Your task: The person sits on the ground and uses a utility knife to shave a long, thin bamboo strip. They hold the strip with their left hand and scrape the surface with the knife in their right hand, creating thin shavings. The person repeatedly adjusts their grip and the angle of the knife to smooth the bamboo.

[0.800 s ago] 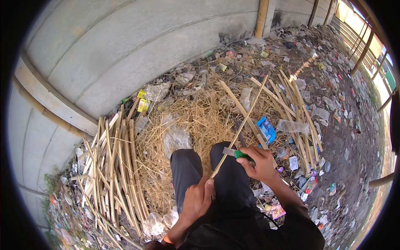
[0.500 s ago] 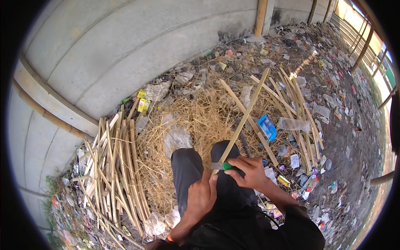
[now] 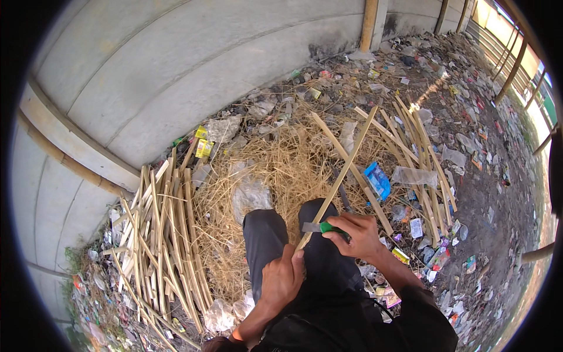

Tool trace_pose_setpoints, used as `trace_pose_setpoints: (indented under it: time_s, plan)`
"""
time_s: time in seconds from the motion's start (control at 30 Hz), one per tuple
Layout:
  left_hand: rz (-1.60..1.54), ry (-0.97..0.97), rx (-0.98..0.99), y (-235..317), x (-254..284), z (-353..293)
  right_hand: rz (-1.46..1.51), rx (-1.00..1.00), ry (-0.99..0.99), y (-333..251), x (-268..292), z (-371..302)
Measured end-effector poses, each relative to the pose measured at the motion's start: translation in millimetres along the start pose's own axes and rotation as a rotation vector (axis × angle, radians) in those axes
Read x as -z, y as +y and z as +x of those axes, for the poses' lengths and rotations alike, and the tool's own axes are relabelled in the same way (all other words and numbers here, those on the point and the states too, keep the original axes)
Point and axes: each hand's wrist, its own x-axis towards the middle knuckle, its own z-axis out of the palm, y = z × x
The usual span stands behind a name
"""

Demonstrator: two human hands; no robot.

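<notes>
Since the picture taken a moment earlier, the right hand [image 3: 359, 236] has drawn in toward the body, so the green-handled knife [image 3: 319, 227] now sits with its blade against the near end of the bamboo strip [image 3: 340, 182], right over the knees, where before it met the strip further out to the right. The left hand [image 3: 282, 280] has closed up on it too and is now clamped around the strip's lower end just below the blade, fingers wrapped tight; the right hand's fingers are shut round the knife's green handle. The strip itself leans at much the same angle as before, running up and to the right from the lap, its far end out over the straw. By my reading, the blade has been brought back to the near end of the strip and the shaving or splitting work goes on along that same piece. The person sits or crouches in dark trousers [image 3: 275, 234] on bare ground covered with a heap of dry straw and shavings [image 3: 281, 170]. To the left lies a stack of finished bamboo strips [image 3: 158, 234], to the right a looser bundle of bamboo slats [image 3: 419, 149]. A blue wrapper [image 3: 377, 179], clear plastic and much small litter are scattered about. A curved grey concrete wall [image 3: 176, 76] closes the far side, with wooden posts [image 3: 368, 23] beyond.
</notes>
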Motion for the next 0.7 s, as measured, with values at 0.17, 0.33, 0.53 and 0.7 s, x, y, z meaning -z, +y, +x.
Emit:
trace_pose_setpoints:
  time_s: [0.17,0.33,0.53,0.7]
  plan:
    - [0.085,-0.136,0.102,-15,4,-29,-0.074,-0.308,0.302,76,37,26]
    - [-0.168,-0.121,0.113,-39,11,-22,-0.006,-0.378,0.193,85,38,23]
    - [-0.591,-0.193,0.321,-41,10,7,0.138,-0.134,-0.042,24,-29,8]
    - [-0.362,0.020,0.034,-45,-4,14,0.057,-0.072,-0.167,-5,-46,13]
